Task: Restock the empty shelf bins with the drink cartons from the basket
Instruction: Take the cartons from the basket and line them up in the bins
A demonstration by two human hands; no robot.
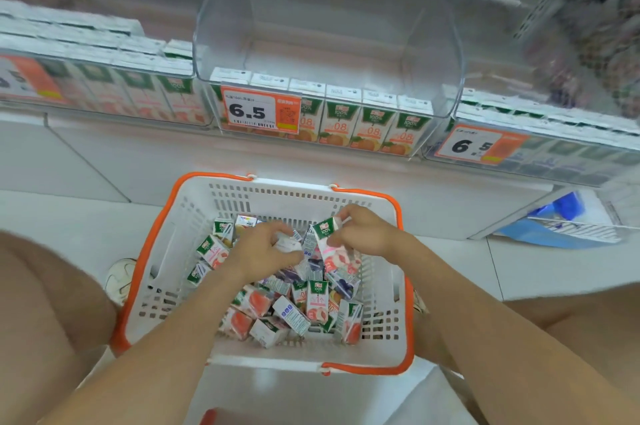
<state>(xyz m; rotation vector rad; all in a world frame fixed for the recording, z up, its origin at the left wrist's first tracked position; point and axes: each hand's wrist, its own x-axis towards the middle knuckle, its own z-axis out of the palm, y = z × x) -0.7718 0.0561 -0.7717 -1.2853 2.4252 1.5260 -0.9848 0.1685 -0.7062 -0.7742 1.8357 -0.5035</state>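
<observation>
White basket (180, 251): set close in front of me, so both arms reach in easily.
Loose cartons (298, 310): heaped inside the basket, flavours mixed.
Right hand (363, 234): over the basket's far half, fingers clamped on a peach carton (332, 248) that is lifted clear to check its face, I judge.
Left hand (266, 251): beside it, fingers curled round a pale carton (289, 244) — sorting, probably.
Clear bin (329, 26): above the basket — one front row of orange cartons (367, 123), bare behind.

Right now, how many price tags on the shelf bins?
3: left price tag, cut by the frame edge; centre price tag, reading 6.5; right price tag, also 6.5. More may sit outside the frame.
</observation>
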